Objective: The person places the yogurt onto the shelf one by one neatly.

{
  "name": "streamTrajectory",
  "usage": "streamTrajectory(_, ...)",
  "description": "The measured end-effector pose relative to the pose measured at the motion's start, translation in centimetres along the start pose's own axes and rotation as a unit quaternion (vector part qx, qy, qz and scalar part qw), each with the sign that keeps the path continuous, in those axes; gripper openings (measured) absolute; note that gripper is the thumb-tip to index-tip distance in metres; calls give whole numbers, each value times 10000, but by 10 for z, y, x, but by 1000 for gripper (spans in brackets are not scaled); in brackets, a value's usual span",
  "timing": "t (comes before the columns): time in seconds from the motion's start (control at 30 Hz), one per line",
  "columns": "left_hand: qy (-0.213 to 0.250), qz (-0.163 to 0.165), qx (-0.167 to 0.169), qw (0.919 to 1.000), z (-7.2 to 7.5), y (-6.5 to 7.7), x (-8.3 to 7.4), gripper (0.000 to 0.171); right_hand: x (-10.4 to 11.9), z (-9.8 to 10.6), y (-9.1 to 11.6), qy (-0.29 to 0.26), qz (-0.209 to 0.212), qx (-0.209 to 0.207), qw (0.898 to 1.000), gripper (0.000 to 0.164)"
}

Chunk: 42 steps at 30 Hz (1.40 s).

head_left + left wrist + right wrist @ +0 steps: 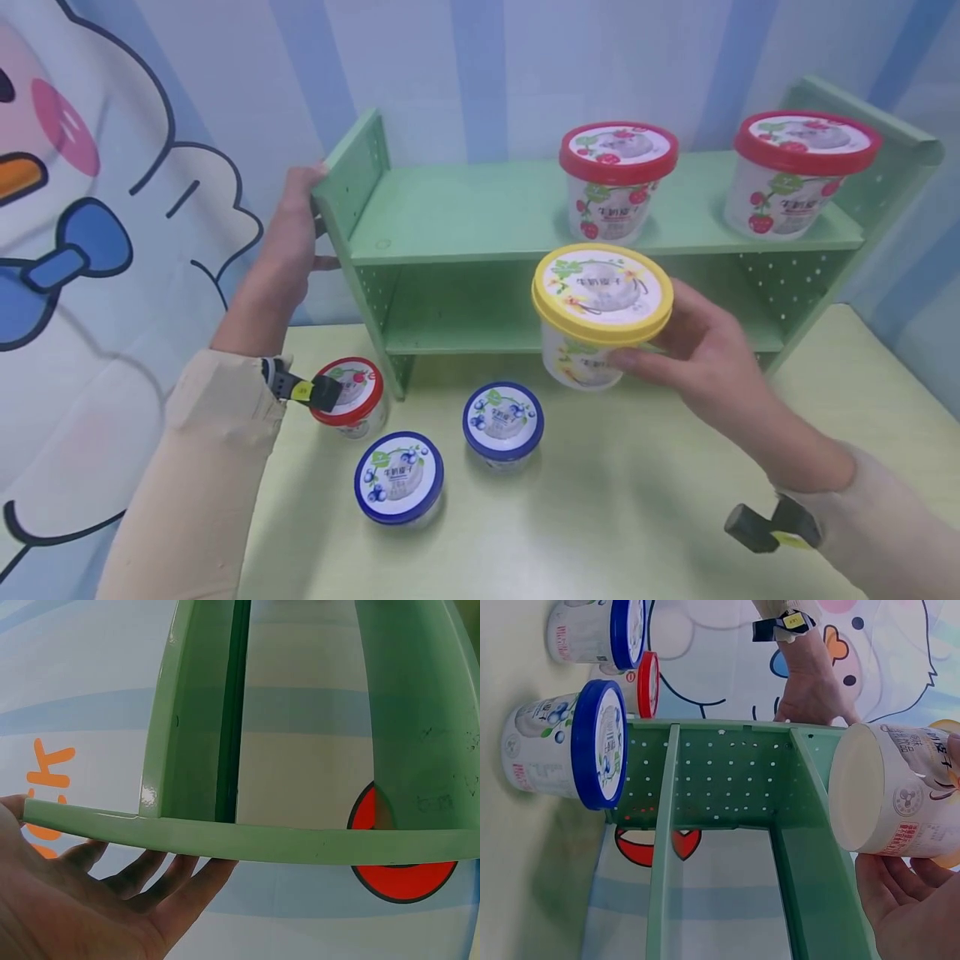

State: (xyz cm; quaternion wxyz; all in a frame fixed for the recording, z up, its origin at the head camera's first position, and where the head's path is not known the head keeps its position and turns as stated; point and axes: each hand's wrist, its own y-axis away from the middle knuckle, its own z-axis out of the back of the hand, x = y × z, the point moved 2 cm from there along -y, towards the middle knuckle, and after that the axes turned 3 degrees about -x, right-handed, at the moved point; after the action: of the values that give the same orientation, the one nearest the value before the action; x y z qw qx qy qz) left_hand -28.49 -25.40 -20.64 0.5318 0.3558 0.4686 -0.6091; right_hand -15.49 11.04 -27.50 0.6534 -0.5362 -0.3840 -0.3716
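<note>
2 red-lidded tubs [618, 183] stand on the green shelf [465, 208]; in front of it, the right hand [701, 350] grasps a yellow-lidded tub [600, 312] by its side, likely leaving the lid clear, while the left hand [285, 237] grips the end panel [347, 192], probably for steadiness

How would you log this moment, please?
left hand: grips green rack; right hand: holds yellow-lidded tub; rack top: two red-lidded tubs
</note>
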Motion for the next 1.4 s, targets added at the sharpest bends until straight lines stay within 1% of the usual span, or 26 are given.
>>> streamTrajectory(0.27, -51, -72, -8, 10000, 0, 0, 0, 61, 2, -10, -7, 11, 63, 77, 9999, 66)
streamTrajectory(0.5, -11, -25, 6, 10000, 0, 1, 0, 62, 3, -18, -14, -63, 216, 104, 9997, 67)
streamTrajectory(0.63, -48, -54, 14, 10000, 0, 1, 0, 63, 4, -23, -19, -98, 179, 66, 9998, 66)
streamTrajectory(0.8, -27, -20, -69, 10000, 2, 0, 1, 61, 4, -29, -26, -258, 144, 122, 9995, 66)
streamTrajectory(0.97, 37, -54, -12, 10000, -2, -2, 3, 60, 4, -33, -29, -300, 49, 65, 9995, 67)
streamTrajectory(1.03, -11, -69, -8, 10000, -3, -2, 3, 61, 4, -35, -32, -259, 32, 47, 9996, 67)
streamTrajectory(1.1, -58, -81, -22, 9999, -2, -2, 3, 62, 5, -36, -35, -262, 52, 77, 9996, 67)
streamTrajectory(1.27, -13, -130, -9, 9999, 0, -1, 3, 61, 6, -40, -40, -337, 132, 150, 9992, 65)
streamTrajectory(1.4, -16, -157, 14, 9999, 0, -1, 2, 61, 6, -42, -43, -285, 212, 187, 9992, 63)
